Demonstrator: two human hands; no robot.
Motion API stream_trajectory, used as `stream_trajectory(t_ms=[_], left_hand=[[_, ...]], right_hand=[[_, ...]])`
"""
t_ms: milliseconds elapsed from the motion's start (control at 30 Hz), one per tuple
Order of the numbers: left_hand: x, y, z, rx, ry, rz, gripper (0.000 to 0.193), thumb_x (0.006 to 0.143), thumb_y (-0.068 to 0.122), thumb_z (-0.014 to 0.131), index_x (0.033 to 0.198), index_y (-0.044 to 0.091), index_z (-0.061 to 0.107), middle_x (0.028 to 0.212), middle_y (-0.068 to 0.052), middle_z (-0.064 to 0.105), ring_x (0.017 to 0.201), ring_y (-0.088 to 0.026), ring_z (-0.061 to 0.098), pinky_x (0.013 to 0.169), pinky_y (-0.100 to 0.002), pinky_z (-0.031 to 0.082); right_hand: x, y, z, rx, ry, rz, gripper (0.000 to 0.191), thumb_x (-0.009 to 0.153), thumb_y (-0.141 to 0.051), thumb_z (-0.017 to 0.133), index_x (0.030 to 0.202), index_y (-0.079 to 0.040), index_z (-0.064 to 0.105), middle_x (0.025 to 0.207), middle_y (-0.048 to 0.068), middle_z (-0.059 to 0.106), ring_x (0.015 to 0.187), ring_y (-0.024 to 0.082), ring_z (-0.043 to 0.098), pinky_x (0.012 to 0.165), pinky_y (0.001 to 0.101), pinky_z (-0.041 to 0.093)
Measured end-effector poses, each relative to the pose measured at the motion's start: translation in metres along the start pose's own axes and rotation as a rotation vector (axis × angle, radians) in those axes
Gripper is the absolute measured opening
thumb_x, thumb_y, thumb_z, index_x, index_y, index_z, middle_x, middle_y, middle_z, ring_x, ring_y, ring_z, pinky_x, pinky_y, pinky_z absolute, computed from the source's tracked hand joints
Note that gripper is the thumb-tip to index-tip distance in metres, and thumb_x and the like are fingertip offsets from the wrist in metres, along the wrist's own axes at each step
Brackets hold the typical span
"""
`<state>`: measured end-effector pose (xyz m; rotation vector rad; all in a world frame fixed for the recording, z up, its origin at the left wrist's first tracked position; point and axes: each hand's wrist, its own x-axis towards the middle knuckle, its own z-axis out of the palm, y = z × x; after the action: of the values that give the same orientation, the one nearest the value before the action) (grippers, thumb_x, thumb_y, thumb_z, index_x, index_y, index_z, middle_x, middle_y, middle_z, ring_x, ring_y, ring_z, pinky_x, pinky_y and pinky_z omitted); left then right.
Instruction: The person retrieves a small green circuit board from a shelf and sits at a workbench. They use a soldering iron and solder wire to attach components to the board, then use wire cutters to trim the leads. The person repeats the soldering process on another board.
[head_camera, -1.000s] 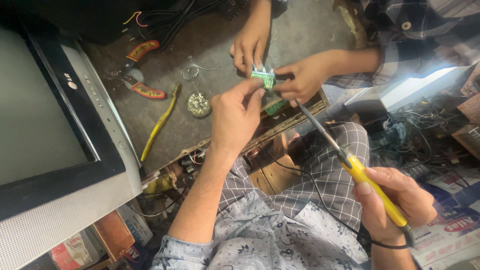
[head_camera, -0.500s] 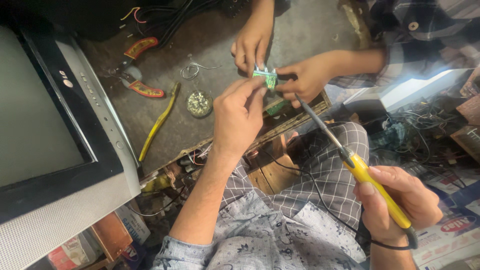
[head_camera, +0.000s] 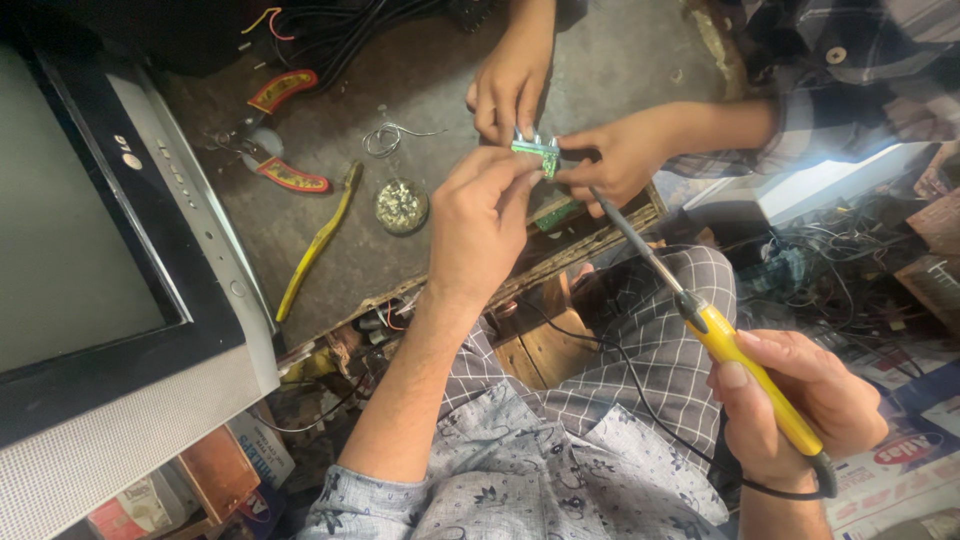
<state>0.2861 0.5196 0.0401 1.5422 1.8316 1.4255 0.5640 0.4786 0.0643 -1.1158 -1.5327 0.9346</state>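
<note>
My left hand (head_camera: 478, 222) reaches forward with fingertips pinched at a small green circuit board (head_camera: 536, 150) above the worn grey tabletop (head_camera: 600, 60); what the fingers pinch is too small to tell. Another person's two hands (head_camera: 510, 85) (head_camera: 618, 160), from a plaid sleeve at the upper right, hold that board from the far side. My right hand (head_camera: 790, 405) grips the yellow handle of a soldering iron (head_camera: 740, 360). Its metal shaft points up and left, with the tip close under the board.
A large grey television (head_camera: 110, 290) fills the left. On the tabletop lie red-handled pliers (head_camera: 285, 135), a yellow-handled tool (head_camera: 318, 245), a round tin (head_camera: 402, 206), coiled wire (head_camera: 385, 138) and black cables (head_camera: 350, 25). A lit white box (head_camera: 800, 190) and tangled wires sit at the right.
The iron's tip has stayed near the board. My left hand shifted slightly at the board; the other person's hands hold it in place.
</note>
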Motion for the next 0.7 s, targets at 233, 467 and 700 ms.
stream_trajectory(t_ms=[233,467,700], left_hand=[[0.005,-0.006,0.004,0.074,-0.010,0.070,0.010,0.093,-0.001,0.071,0.102,0.001,0.070,0.102,-0.014,0.069,0.098,-0.034,0.069,0.087,-0.042,0.055],[0.007,-0.005,0.006,0.139,-0.019,0.067,0.010,0.092,0.000,0.070,0.102,0.001,0.069,0.101,-0.015,0.068,0.099,-0.036,0.066,0.087,-0.045,0.053],[0.004,-0.009,0.007,0.142,-0.009,0.060,0.010,0.092,-0.001,0.069,0.102,0.001,0.069,0.102,-0.015,0.068,0.099,-0.035,0.066,0.088,-0.044,0.053]], right_hand=[[0.016,-0.011,0.012,-0.203,-0.060,-0.032,0.016,0.095,-0.003,0.077,0.105,0.008,0.070,0.091,0.015,0.072,0.069,0.011,0.067,0.064,0.0180,0.050],[0.033,-0.015,0.025,-0.348,-0.136,-0.101,0.015,0.092,-0.002,0.081,0.103,0.003,0.073,0.083,0.011,0.071,0.062,0.008,0.062,0.058,0.0181,0.044],[0.037,-0.009,0.037,-0.312,-0.148,-0.150,0.019,0.091,-0.001,0.080,0.108,0.002,0.073,0.082,0.010,0.071,0.060,0.007,0.061,0.057,0.0172,0.043]])
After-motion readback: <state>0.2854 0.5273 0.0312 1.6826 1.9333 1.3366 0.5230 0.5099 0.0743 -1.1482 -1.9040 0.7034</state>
